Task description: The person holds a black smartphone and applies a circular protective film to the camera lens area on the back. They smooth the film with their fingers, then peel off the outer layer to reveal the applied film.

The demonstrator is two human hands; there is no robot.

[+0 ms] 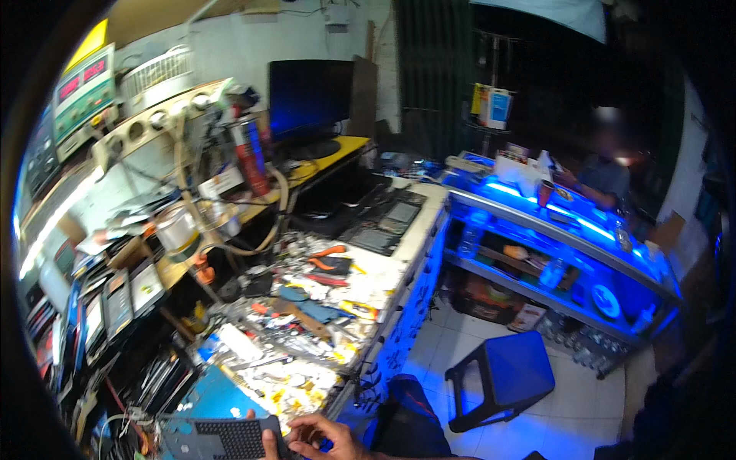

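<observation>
At the lower edge I hold a dark grey laptop casing part [184, 437] with a black grid-like key area. My left hand [266, 438] grips its right end, with the thumb over the face. Just right of that end, my right hand [322, 435] has curled fingers close to the casing's edge; what lies in them is unclear. Behind the casing is a teal mat [215, 392] on the brightly lit, cluttered bench, where pliers [331, 264] and other small tools lie farther back.
A monitor [310, 96] stands on a yellow shelf, an opened laptop [379, 218] below it. Laptops and cables crowd the left. A blue-topped stool [510, 372] stands right of the bench. Another person [602, 184] is at the blue-lit counter [652, 307].
</observation>
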